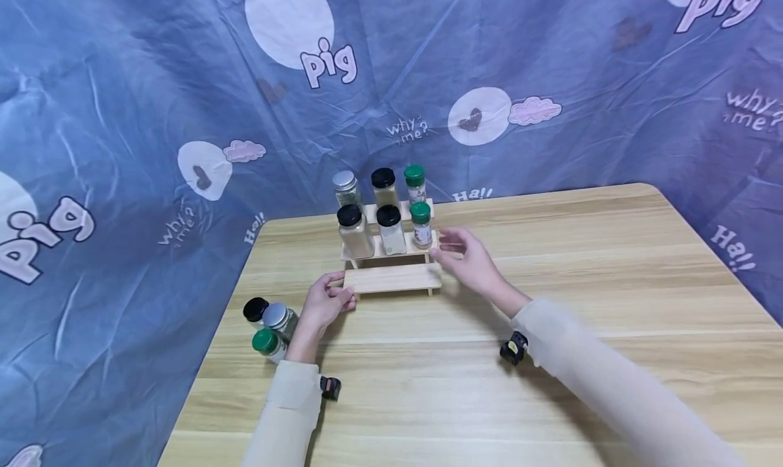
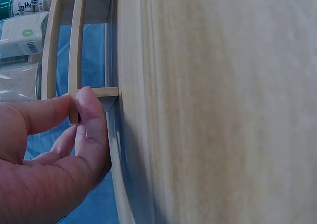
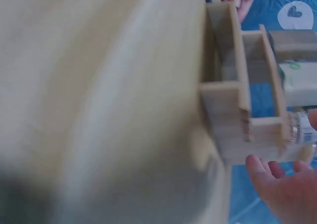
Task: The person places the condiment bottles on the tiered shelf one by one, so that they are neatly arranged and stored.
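A stepped wooden spice rack (image 1: pixel 391 279) stands toward the back of the table. My left hand (image 1: pixel 323 305) pinches the left end of its lowest step between thumb and fingers, plain in the left wrist view. Beside the rack's right end is my right hand (image 1: pixel 470 262), fingers spread and loosely bent, thumb close to the middle step. On that step stand two black-lidded jars (image 1: pixel 356 234) (image 1: pixel 391 232) and a green-lidded bottle (image 1: pixel 422 228). The top step carries a silver-lidded jar (image 1: pixel 347 189), a black-lidded jar (image 1: pixel 385 187) and another green-lidded bottle (image 1: pixel 416 183). The lowest step is bare.
Left of my left forearm, a black-lidded jar (image 1: pixel 255 310), a silver-lidded jar (image 1: pixel 281 319) and a green-lidded bottle (image 1: pixel 269 344) stand close together on the wooden table (image 1: pixel 587 277). A blue printed cloth (image 1: pixel 391 79) hangs behind the table.
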The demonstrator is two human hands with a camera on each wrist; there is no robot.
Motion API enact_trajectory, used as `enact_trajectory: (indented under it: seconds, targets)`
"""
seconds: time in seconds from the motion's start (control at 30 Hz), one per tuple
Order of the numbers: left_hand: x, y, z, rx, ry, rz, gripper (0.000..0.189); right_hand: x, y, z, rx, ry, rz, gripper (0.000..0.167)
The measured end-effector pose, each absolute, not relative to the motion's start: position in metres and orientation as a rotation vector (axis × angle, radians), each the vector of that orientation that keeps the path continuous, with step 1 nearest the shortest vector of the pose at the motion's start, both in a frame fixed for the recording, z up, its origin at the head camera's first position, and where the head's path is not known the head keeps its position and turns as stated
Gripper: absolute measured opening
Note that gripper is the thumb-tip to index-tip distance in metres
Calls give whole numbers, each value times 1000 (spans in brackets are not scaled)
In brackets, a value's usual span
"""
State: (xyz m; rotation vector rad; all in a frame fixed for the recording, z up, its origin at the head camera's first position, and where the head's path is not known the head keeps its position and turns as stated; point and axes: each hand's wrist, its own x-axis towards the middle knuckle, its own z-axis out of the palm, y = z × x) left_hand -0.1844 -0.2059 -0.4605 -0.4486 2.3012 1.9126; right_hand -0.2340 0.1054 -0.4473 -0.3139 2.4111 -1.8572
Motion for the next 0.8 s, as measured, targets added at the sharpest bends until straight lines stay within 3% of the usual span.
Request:
enact_trajectory:
  seconds: [0.5,0.67,0.8]
  targets:
    - [-174,-209,-455,-322,2391,1745,56,-211,99,-482,-163,1997,-2008,56]
    - [-155,-212,-436,-209,2576,1435,65,-215,101,-489,-181,1993,-2021,50]
    - [-131,-217,-422,-111,2711,1352,60,-214,102,-492,-198,1971,-2029,49]
